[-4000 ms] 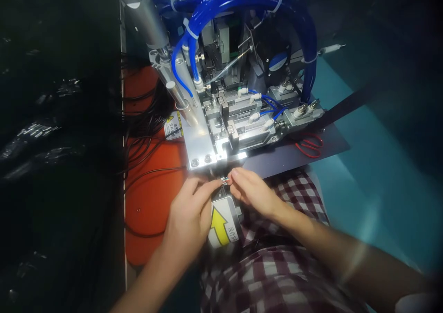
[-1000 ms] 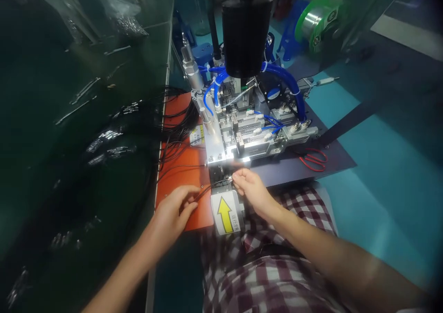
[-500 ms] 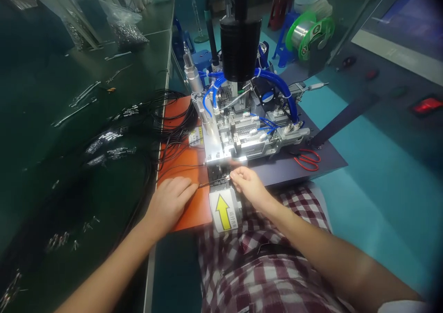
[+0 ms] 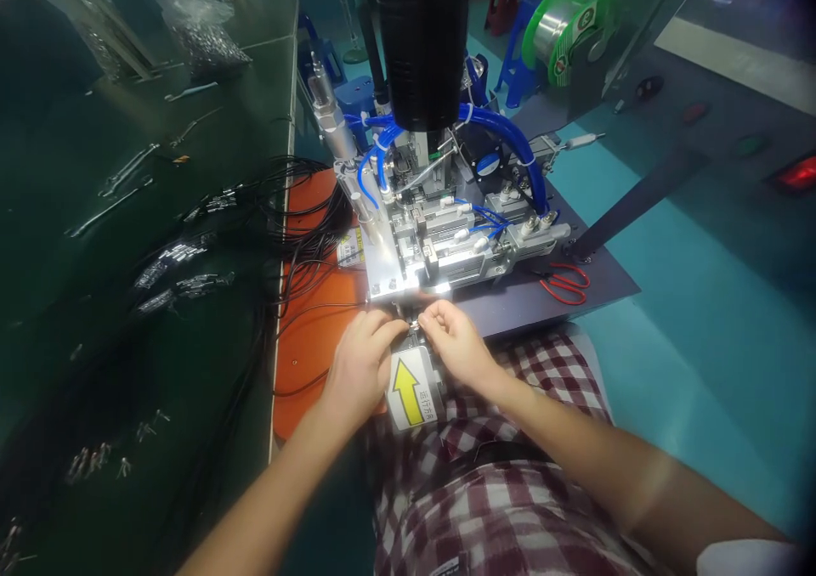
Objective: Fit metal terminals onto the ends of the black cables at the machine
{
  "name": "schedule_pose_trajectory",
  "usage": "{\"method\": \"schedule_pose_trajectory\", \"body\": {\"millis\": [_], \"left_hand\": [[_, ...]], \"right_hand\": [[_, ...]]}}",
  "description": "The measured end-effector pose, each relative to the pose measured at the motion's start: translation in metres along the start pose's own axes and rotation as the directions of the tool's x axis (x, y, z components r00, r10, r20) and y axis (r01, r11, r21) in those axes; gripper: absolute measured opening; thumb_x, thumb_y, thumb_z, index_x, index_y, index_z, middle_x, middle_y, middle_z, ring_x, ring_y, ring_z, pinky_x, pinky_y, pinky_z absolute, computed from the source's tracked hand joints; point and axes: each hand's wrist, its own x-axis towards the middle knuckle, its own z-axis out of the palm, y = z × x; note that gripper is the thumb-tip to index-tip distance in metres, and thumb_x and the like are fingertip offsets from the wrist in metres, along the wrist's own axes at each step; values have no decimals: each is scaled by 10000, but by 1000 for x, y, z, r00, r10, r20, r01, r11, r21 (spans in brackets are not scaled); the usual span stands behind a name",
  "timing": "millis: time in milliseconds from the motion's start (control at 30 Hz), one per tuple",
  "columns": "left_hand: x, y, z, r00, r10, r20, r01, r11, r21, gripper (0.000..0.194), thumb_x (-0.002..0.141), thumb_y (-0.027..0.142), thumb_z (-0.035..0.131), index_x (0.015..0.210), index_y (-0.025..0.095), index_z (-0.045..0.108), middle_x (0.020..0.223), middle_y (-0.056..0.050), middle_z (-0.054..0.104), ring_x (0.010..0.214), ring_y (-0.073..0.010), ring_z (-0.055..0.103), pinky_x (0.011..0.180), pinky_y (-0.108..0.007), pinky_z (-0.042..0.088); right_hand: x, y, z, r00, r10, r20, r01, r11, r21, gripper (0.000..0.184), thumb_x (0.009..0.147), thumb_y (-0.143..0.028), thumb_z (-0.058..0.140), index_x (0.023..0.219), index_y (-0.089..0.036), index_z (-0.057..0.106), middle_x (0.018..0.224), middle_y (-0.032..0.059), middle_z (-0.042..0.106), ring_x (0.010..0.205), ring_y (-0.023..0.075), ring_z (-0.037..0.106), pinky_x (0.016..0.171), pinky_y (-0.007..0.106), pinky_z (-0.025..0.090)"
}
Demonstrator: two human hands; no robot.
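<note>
Both hands meet at the front edge of a metal machine (image 4: 427,245) with blue air tubes. My left hand (image 4: 363,359) is closed, its thumb and fingertips pinching a thin black cable beside the machine's front fixture. My right hand (image 4: 456,342) is closed too, its fingertips pinched at a small shiny end piece (image 4: 415,325) between the hands. What that piece is, I cannot make out. Just below the hands is a white label with a yellow arrow (image 4: 408,389). More black cables (image 4: 319,245) lie on the orange board (image 4: 306,347) to the left.
Red-handled scissors (image 4: 566,285) lie on the dark machine base at right. A black cylinder (image 4: 422,53) hangs above the machine. On the dark green table (image 4: 127,321) are loose metal parts and a clear bag of small parts (image 4: 204,36). A green solder-wire spool (image 4: 567,32) stands behind.
My left hand has moved right and forward from the orange board, up to the fixture beside my right hand. The right hand stays nearly in place. The view has shifted slightly.
</note>
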Motion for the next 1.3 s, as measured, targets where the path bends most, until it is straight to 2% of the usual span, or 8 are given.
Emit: {"method": "schedule_pose_trajectory", "body": {"millis": [333,467,667,833,933,1033,1233,1300], "left_hand": [[-2,3,-9,1000,5,27,-5,1000,20,319,874,74,415,1056,168,659,929,-77,618,896,-202,565,774,-349,515],[-32,-11,-25,996,-86,31,84,995,57,310,923,156,409,1181,199,574,1090,-88,625,1022,-222,571,895,-407,487],[-75,-44,-53,981,-194,23,190,975,117,160,917,287,491,1002,207,599,969,-68,665,930,-217,627,831,-351,520],[-70,-55,-64,996,-4,84,-17,970,243,210,932,222,439,983,211,642,964,-60,683,886,-192,629,757,-294,499],[-60,-53,-65,978,98,182,-183,820,542,323,889,97,384,966,214,675,974,-75,687,831,-211,605,653,-316,444],[-55,-46,-59,971,67,230,-202,745,636,364,827,18,381,944,181,685,892,-90,678,702,-198,581,587,-315,407],[-60,-39,-41,987,-27,156,-95,688,719,358,793,-32,397,974,111,669,841,-117,650,706,-220,586,598,-325,452],[-61,-39,-39,989,-38,142,-80,671,738,350,791,-38,408,974,103,671,853,-118,650,715,-218,590,604,-319,457]], "right_hand": [[1,-9,-7,992,91,84,-100,989,105,366,760,-511,628,669,-178,509,545,-62,490,494,80,399,539,248,342],[-5,-6,-16,993,90,73,-98,989,113,377,798,-546,576,738,-175,544,577,-56,509,491,81,401,546,254,339],[-8,-3,-21,993,100,69,-106,990,88,387,801,-550,580,726,-172,553,568,-53,510,486,82,409,540,252,333],[-15,-1,-29,993,108,40,-109,993,35,381,821,-544,539,745,-171,545,600,-45,505,493,82,408,537,255,328],[-23,1,-36,994,105,31,-104,994,-21,361,840,-517,510,739,-172,539,591,-44,485,498,89,407,529,253,324],[-31,5,-43,996,89,19,-87,992,-93,342,870,-484,463,748,-173,534,590,-40,480,494,95,408,527,256,333],[-46,-8,-36,994,-88,59,103,931,-351,198,883,-303,490,970,-190,627,829,25,624,672,150,552,630,277,407],[-47,-19,-25,946,-261,194,324,720,-613,298,912,-224,411,1110,-207,634,1033,61,642,868,184,599,740,295,429]]}}
